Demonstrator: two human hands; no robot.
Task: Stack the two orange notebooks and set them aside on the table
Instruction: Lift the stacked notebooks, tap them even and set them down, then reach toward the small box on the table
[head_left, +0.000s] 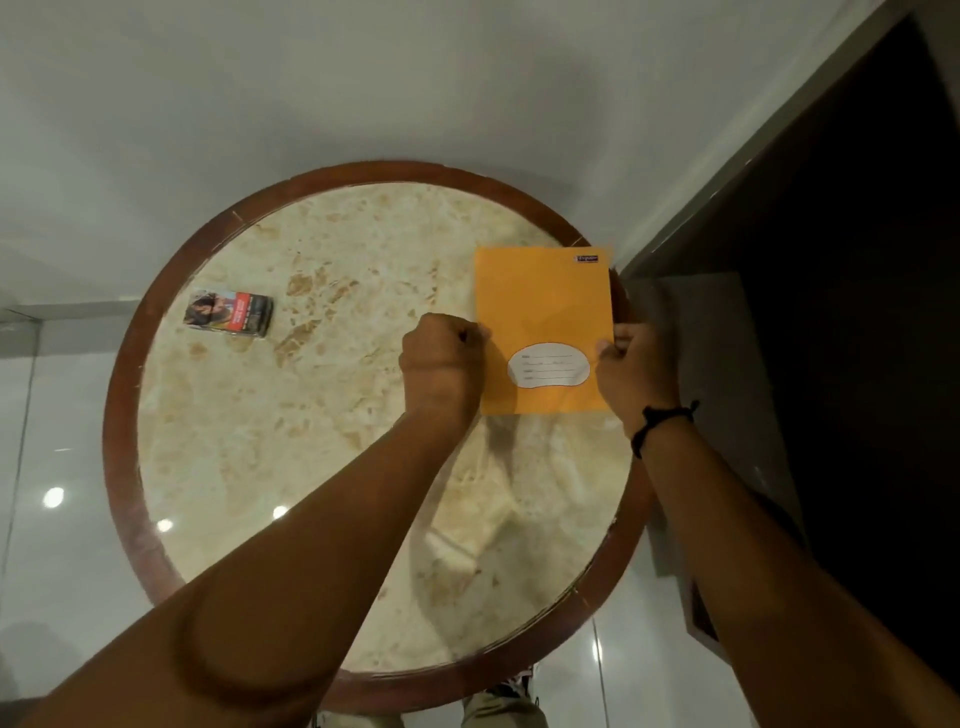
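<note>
One orange notebook (543, 312) shows on the right side of the round marble table (322, 415), its white name label facing up near its close end. Whether a second notebook lies under it cannot be told. My left hand (441, 358) pinches the notebook's left edge with curled fingers. On the opposite edge my right hand (631, 369) grips it, a black cord on that wrist. The notebook's far right corner reaches over the table's wooden rim.
A small printed box (228, 314) lies on the table's left side. A dark doorway or cabinet (831, 312) stands close on the right. Glossy white floor surrounds the table, and my shoes (509, 696) show below its near rim.
</note>
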